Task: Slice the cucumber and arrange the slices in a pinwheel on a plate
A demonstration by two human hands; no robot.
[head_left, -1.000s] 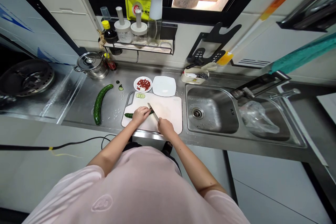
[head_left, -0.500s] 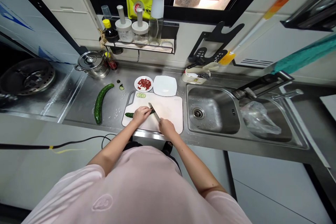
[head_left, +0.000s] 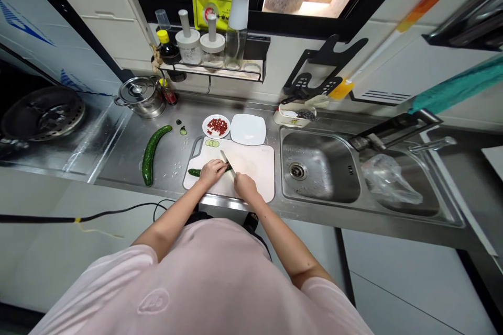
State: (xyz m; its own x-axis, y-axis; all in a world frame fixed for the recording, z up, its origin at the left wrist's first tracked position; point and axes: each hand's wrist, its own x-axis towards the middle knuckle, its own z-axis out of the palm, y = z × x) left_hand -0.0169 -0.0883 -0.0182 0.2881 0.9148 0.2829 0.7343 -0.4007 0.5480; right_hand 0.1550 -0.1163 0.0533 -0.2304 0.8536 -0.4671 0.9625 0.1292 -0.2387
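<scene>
On the white cutting board (head_left: 255, 167) lies a piece of cucumber (head_left: 194, 172), its middle covered by my left hand (head_left: 212, 171), whose fingers close over it. My right hand (head_left: 245, 187) is wrapped round the handle of a kitchen knife (head_left: 228, 162). The blade crosses the cucumber's right end, just beside my left fingertips. Several pale cucumber slices (head_left: 212, 143) rest near the board's top left. Behind the board stand a white plate of chopped red pieces (head_left: 217, 126) and a bare white square plate (head_left: 248, 129).
A whole cucumber (head_left: 152, 154) lies left of the board, with cut ends (head_left: 183, 130) nearby. The sink (head_left: 320, 165) is to the right. A lidded steel pot (head_left: 141, 96) and a pan (head_left: 43, 114) stand left. Above hangs a rack (head_left: 212, 69) of seasonings.
My right hand and the knife have shifted slightly up and to the left, toward my left hand. The left hand stays on the cucumber. The whole view has moved a little.
</scene>
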